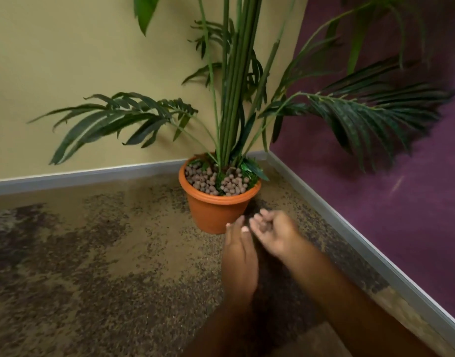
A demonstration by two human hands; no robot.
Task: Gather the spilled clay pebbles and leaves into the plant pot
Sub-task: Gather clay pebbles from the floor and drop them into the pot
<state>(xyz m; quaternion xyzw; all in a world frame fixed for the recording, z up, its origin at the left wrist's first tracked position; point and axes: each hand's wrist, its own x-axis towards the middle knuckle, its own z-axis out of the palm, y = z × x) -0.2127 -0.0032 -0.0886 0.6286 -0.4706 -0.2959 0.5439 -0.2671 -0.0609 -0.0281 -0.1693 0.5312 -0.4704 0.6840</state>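
L hand (240, 253): nearest of the two, edge-on over the carpet (92, 253), fingers straight, thumb up. Holds nothing, slack.
R hand (277, 233): just beside L, a bit further on, palm up and cupped. Fingers curl round a dark lump; I read it as clay pebbles (265, 225), but blur is heavy, so count unknown.
Gap to pot: both hands low, just short of the plant pot (216, 212), below rim lvl, not touching it.
Carpet: brown speckled pile. Any loose pebbles are lost in the pattern and I can't pick them out. No loose leaves visible either.
Pot: terracotta-colour, upright in the corner.
Pot fill: pebble heap (211, 180) piled to the rim, green leaf bits tucked round the stems (234, 99).
Handling, pebbles: prob. light, hard, round, so they roll and skid. Cup from under, don't pinch. L as a side wall to stop spill.
Handling, leaves: thin, floppy, near weightless. Pinch by stalk or sweep in w/ the pebbles.
Tip-in: pot's near full, so lift over the rim and pour slow at the low spots, else they bounce out.
Fronds (113, 119): hang wide over the floor; approach from the front.
Far: skirting board (79, 176), yellow wall (66, 60) on the left, purple wall (401, 202) on the right.
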